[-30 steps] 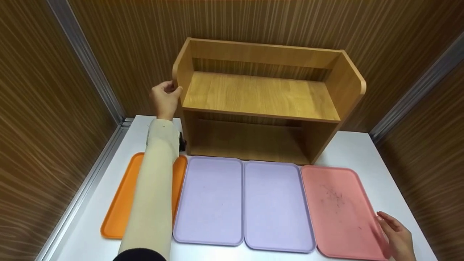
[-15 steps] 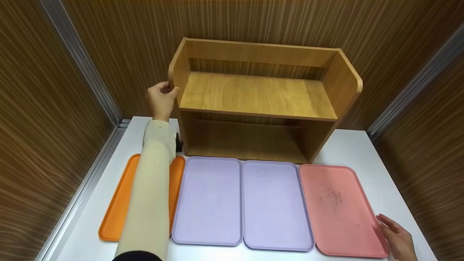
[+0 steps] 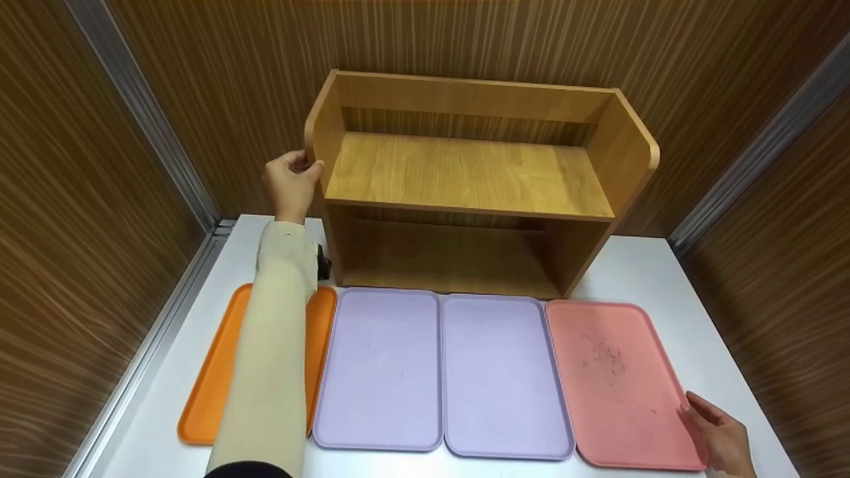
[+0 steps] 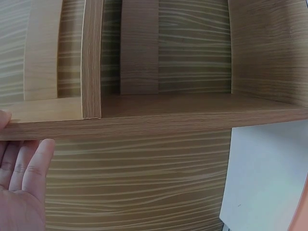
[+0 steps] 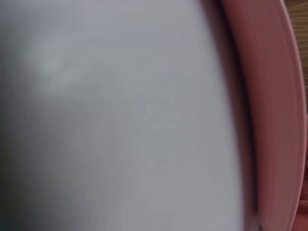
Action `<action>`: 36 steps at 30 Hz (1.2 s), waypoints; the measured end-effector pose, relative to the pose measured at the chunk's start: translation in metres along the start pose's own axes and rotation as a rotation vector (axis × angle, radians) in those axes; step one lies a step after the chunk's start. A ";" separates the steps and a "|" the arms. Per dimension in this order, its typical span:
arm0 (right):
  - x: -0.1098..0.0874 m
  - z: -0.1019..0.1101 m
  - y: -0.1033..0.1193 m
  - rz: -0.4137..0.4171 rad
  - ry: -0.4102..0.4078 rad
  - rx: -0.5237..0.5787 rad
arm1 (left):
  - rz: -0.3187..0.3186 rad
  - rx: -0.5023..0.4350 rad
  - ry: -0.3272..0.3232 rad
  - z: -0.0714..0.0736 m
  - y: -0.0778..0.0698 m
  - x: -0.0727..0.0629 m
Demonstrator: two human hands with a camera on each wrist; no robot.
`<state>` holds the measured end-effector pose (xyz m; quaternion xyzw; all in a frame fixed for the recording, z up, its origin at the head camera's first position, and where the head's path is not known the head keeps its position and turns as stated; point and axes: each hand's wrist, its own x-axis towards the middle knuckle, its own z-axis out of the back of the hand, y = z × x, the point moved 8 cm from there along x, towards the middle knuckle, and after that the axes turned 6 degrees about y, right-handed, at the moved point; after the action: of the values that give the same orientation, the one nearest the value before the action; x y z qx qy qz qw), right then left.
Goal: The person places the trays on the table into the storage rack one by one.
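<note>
A two-tier wooden shelf (image 3: 465,176) stands at the back of the white table. My left hand (image 3: 292,186) pinches the front edge of its left side panel (image 3: 321,126), thumb on the inner side and fingers outside. In the left wrist view, those fingers (image 4: 33,168) lie along one face of the panel, with just the thumb tip at the left border. At the lower right, my right hand (image 3: 720,431) holds the right rim of the pink tray (image 3: 624,398) near its front corner. The right wrist view shows the tray's rim (image 5: 274,120) close up, with a sliver of fingers beyond it.
Left of the pink tray lie two lavender trays (image 3: 508,378) (image 3: 378,372) and an orange tray (image 3: 216,385), side by side before the shelf. My left sleeve (image 3: 269,358) covers part of the orange one. Wood-patterned walls (image 3: 764,285) enclose the white table (image 3: 641,255) at the back and sides.
The head view has shifted slightly, so the whole scene sits a little farther left. Both hands keep their places on the shelf panel and the pink tray.
</note>
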<state>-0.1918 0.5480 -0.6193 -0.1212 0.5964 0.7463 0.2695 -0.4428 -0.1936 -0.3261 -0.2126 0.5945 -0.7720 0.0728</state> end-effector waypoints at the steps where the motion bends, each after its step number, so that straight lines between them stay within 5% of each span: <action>1: 0.001 0.000 0.001 0.003 -0.016 -0.047 | 0.001 0.000 -0.001 0.000 0.000 0.000; 14: 0.009 -0.001 0.015 0.136 -0.161 -0.290 | -0.004 0.014 -0.010 0.003 -0.001 -0.001; 20: 0.014 -0.004 0.019 0.136 -0.122 -0.334 | -0.004 0.025 -0.016 0.003 0.001 0.001; 36: 0.011 0.002 0.033 0.155 -0.096 -0.264 | -0.001 0.011 0.007 0.000 0.002 0.000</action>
<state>-0.2183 0.5484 -0.5967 -0.0735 0.4870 0.8417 0.2212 -0.4434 -0.1943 -0.3277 -0.2099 0.5905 -0.7760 0.0716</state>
